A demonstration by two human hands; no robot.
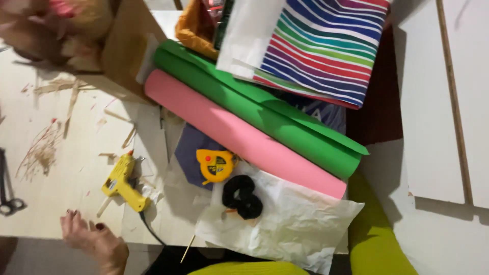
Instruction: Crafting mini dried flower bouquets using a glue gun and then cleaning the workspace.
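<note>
My left hand (93, 240) is at the bottom left, at the table's near edge, fingers spread and holding nothing. Its nails are dark. Just above it lies a yellow glue gun (122, 183) with a black cord running off the edge. To the right lie a yellow tape measure (216, 164) and a black scrunchie (242, 197), the scrunchie on crumpled white tissue paper (290, 229). My right hand is out of view. Lime green cloth (374, 239) shows at the bottom right; I cannot tell whether it is a sleeve or a leg.
A pink paper roll (239, 132) and a green one (254, 107) lie diagonally under a striped bag (326, 46). Cardboard (127, 46) and a blurred brown shape are at the top left. Wood shavings (41, 147), scissors (7, 196) and a skewer (187, 248) lie around. White boards (438, 127) stand to the right.
</note>
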